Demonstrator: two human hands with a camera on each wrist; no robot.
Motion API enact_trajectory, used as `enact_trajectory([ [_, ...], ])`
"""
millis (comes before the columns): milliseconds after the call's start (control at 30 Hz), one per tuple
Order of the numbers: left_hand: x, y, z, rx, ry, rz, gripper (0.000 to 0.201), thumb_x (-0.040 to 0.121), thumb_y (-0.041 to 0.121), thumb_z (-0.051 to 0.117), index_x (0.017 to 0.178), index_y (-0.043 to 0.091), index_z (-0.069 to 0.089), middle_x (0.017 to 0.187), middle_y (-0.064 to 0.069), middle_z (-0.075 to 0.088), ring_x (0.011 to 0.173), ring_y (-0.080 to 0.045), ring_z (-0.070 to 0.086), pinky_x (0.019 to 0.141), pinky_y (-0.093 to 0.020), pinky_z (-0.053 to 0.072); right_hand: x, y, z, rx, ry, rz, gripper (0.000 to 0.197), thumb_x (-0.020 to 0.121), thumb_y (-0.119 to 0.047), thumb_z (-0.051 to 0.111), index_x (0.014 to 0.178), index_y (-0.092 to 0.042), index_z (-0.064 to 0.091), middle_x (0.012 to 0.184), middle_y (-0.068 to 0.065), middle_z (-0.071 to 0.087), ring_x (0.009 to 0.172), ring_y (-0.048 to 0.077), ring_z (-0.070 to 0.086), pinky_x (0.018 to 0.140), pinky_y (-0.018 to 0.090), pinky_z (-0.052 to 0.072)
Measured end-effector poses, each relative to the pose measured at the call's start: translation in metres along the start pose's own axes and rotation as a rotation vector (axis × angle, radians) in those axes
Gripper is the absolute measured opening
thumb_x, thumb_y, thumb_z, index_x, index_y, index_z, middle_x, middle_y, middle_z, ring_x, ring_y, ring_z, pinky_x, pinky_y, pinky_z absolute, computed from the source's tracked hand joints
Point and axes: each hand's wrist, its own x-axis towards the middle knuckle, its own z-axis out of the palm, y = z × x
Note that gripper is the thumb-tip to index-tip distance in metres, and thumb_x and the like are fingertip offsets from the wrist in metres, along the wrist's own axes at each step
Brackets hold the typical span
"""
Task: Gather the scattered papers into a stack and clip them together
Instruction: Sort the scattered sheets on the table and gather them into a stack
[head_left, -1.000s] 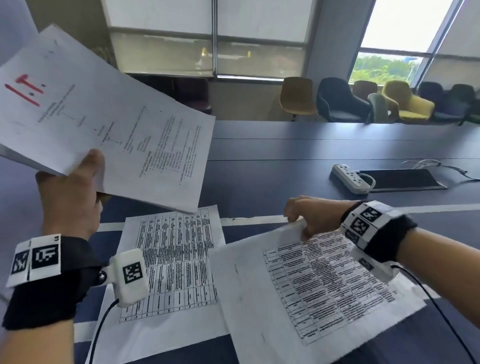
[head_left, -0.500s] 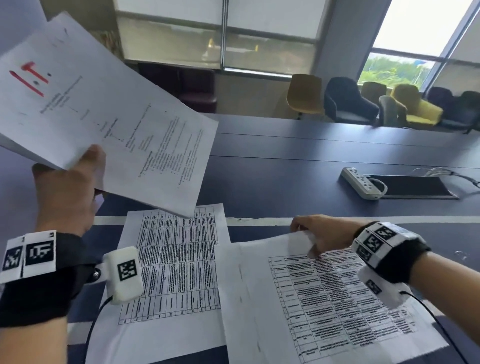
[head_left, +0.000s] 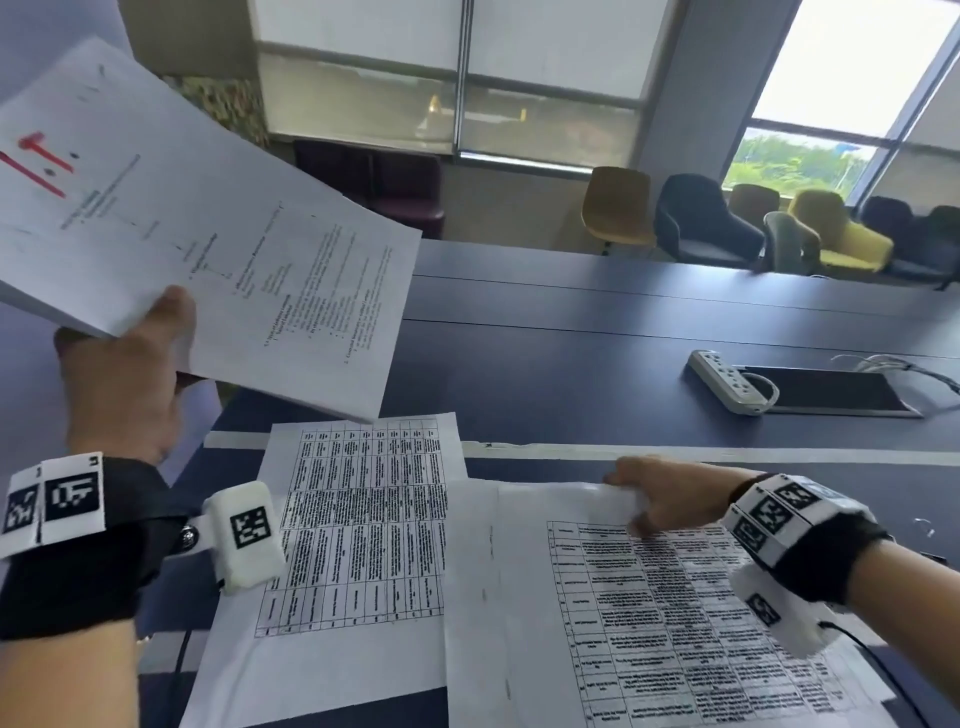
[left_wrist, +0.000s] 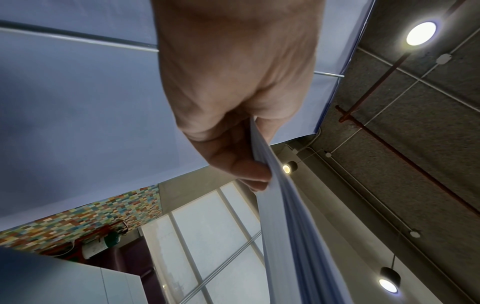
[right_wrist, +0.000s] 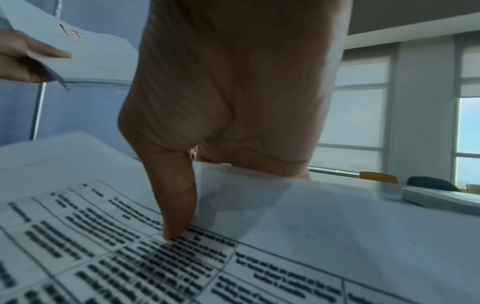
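Observation:
My left hand (head_left: 130, 374) holds a stack of white papers (head_left: 208, 223) up in the air at the left, thumb on top and fingers underneath; the left wrist view shows the stack (left_wrist: 283, 216) edge-on in that grip (left_wrist: 249, 156). My right hand (head_left: 670, 499) pinches the far edge of a printed table sheet (head_left: 649, 623) lying on the dark blue table (head_left: 571, 353). In the right wrist view the thumb (right_wrist: 174, 197) lies on top of that sheet (right_wrist: 259, 257), fingers under its lifted edge. A second table sheet (head_left: 353, 545) lies flat to its left. No clip is clearly visible.
A white power strip (head_left: 727, 382) and a dark flat tablet-like panel (head_left: 831, 392) lie at the far right of the table, with thin cables (head_left: 893, 366) beside them. A strip of white tape (head_left: 701, 452) runs across the table. Chairs (head_left: 701, 218) stand behind it.
My right hand has pulled the table sheet toward me and to the right, its far edge lifted. The left hand keeps the stack raised, almost unmoved.

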Motion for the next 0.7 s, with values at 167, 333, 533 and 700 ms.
enact_trajectory([
  [167,-0.021,0.012,0.012,0.028,-0.011,0.056,0.080,0.056,0.072,0.072,0.119,0.024,0.055,0.105,0.014,0.067,0.083,-0.007,0.062,0.059,-0.018,0.050,-0.004,0.003,0.000,-0.006,0.011,0.019,0.036,0.072,-0.023,0.073,0.105,-0.018,0.059,0.104,0.000,0.063,0.094,0.018,0.060,0.077,0.029,0.051],
  [333,-0.026,0.015,0.016,-0.001,-0.059,0.140,0.053,0.069,0.064,0.070,0.106,0.027,0.060,0.115,0.011,0.064,0.103,-0.008,0.064,0.084,-0.026,0.052,-0.005,0.008,0.002,0.091,-0.045,0.025,0.028,0.066,-0.017,0.071,0.092,-0.018,0.061,0.089,-0.001,0.067,0.072,0.010,0.058,0.061,0.024,0.047],
  [533,-0.022,0.013,0.013,-0.109,-0.070,0.057,0.089,0.055,0.064,0.082,0.127,0.022,0.052,0.116,0.014,0.069,0.105,-0.004,0.065,0.087,-0.025,0.052,-0.013,0.009,-0.002,0.157,-0.017,0.001,0.016,0.064,-0.017,0.068,0.071,-0.028,0.059,0.072,-0.001,0.063,0.061,0.009,0.053,0.056,0.028,0.044],
  [700,-0.028,0.021,0.011,-0.076,-0.043,0.103,0.077,0.054,0.069,0.078,0.116,0.029,0.057,0.116,0.017,0.066,0.106,-0.003,0.064,0.085,-0.023,0.051,-0.045,-0.005,-0.064,0.181,0.106,-0.046,0.026,0.062,-0.019,0.087,0.075,-0.019,0.064,0.071,0.001,0.068,0.057,0.003,0.060,0.053,0.018,0.045],
])
